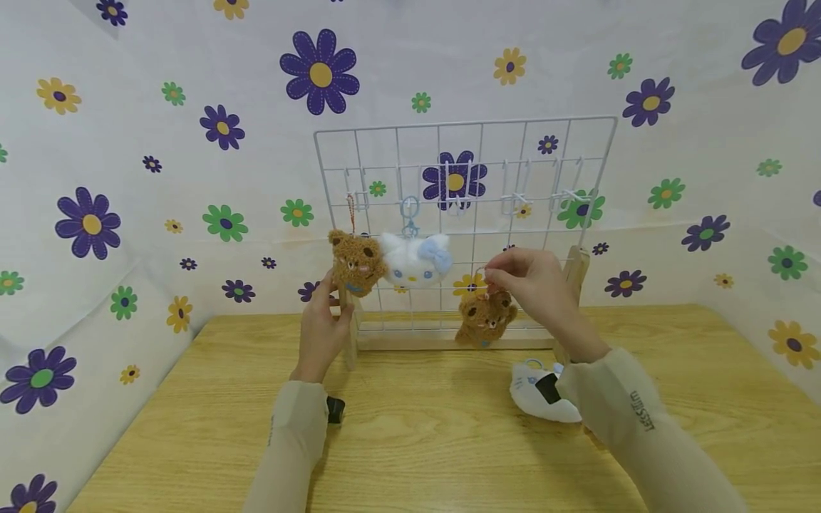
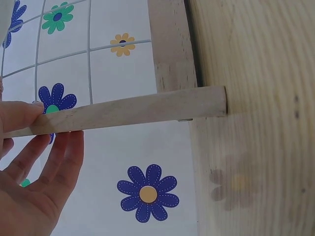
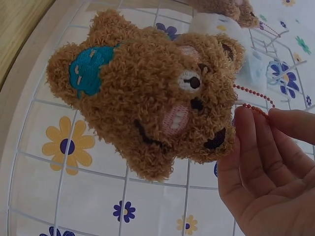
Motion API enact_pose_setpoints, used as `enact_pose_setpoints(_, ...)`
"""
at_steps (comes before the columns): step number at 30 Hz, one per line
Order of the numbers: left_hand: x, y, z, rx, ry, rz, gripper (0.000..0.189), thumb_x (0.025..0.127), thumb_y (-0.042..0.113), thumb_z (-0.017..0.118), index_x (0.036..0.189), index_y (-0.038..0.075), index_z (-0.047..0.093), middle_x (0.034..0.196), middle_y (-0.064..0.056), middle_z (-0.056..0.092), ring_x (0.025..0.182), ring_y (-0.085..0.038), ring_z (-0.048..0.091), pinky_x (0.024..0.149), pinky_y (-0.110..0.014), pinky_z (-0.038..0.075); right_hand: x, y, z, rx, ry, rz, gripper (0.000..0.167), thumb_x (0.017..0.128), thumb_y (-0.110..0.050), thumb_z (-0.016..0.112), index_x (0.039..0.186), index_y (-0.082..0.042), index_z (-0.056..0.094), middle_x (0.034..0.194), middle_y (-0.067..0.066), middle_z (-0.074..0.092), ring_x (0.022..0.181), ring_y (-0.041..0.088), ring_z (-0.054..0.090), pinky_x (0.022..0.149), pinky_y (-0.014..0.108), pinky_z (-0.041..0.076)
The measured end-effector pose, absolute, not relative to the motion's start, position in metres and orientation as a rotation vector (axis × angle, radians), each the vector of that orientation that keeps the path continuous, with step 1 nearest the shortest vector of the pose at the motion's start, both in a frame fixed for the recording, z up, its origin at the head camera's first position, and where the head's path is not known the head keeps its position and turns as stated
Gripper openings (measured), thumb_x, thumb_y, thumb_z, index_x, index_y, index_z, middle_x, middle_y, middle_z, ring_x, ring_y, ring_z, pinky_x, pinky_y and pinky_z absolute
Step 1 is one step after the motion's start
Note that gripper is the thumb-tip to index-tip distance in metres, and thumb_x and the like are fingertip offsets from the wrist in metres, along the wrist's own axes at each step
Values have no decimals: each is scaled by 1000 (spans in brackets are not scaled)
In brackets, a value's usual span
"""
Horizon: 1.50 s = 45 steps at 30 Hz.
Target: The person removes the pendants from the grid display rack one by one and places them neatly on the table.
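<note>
A brown teddy bear keychain (image 3: pixel 142 83) dangles from a red bead chain (image 3: pixel 253 93) that my right hand (image 1: pixel 535 288) pinches between thumb and fingers. The bear is in front of the white wire grid rack (image 1: pixel 462 122), at its lower right. My left hand (image 1: pixel 321 331) grips the wooden side post (image 2: pixel 133 109) of the rack, thumb on one side and fingers on the other. Just above that hand hangs another brown bear keychain (image 1: pixel 355 263). Beside it a white cat-head plush with a blue bow (image 1: pixel 410 260) hangs by a blue ring.
White wire hooks (image 1: pixel 516 196) stick out along the rack's upper right. On the wooden table (image 1: pixel 410 427) lies another white plush (image 1: pixel 539 402) with a blue ring, partly behind my right sleeve. A flower-patterned cloth (image 1: pixel 256 142) covers the wall behind the rack.
</note>
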State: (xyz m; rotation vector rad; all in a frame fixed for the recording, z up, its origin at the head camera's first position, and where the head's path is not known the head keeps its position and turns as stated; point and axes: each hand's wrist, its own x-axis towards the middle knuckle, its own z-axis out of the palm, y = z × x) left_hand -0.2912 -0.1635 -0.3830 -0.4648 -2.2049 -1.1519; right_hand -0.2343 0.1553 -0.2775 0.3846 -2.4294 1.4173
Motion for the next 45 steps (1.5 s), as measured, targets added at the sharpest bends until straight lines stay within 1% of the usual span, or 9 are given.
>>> enact_pose_setpoints(7,-293,-164,-383,-475,-2203,-1134,66,91,-10,67,152,-2,41,125,-29,59,93,-40,67,70,-49,62,-233,156,-281,393,-2431,1472,13,98,0,63,103,9,71,91,18,72,75,13,68,69,22,58)
enact_pose_setpoints(14,-293,-164,-382,-473,-2204,-1147,67,91,-9,67,152,-2,41,125,-28,59,93,-39,67,70,-49,62,-232,158,-287,388,-2447,1487,13,99,0,63,104,9,70,88,15,72,76,14,68,70,21,58)
enact_pose_setpoints(21,-292,-164,-382,-458,-2217,-1164,66,91,-9,67,152,-3,40,126,-29,59,97,-40,66,74,-50,61,-227,160,-291,366,-2460,1521,14,99,-3,64,104,9,70,91,17,72,78,17,70,75,23,59)
enact_pose_setpoints(26,-292,-165,-383,-456,-2220,-1168,66,91,-9,67,152,-4,40,126,-29,58,98,-41,66,75,-50,61,-223,161,-295,348,-2465,1496,14,99,-5,66,104,6,71,89,12,73,78,15,70,74,23,59)
enact_pose_setpoints(28,-292,-165,-383,-459,-2219,-1169,66,91,-10,67,152,-4,40,126,-30,58,97,-41,66,75,-50,61,-222,162,-297,346,-2460,1485,13,98,-4,66,103,6,71,88,11,73,76,14,70,72,22,58)
enact_pose_setpoints(36,-292,-165,-383,-458,-2218,-1165,67,91,-10,67,151,-4,40,127,-29,58,97,-41,66,74,-50,61,-220,166,-305,404,-2408,1506,10,96,2,66,100,10,71,86,16,73,73,10,69,71,22,59)
enact_pose_setpoints(41,-292,-165,-384,-459,-2217,-1165,67,91,-10,67,152,-4,40,126,-30,58,97,-41,66,75,-49,61,-217,167,-309,436,-2402,1517,10,96,4,65,100,11,71,86,16,73,73,11,69,71,22,59)
enact_pose_setpoints(45,-292,-165,-382,-466,-2214,-1168,67,91,-10,67,152,-3,39,126,-29,58,97,-41,66,75,-49,61,-215,169,-312,466,-2399,1509,9,95,6,65,99,11,71,86,16,72,71,11,69,69,22,59)
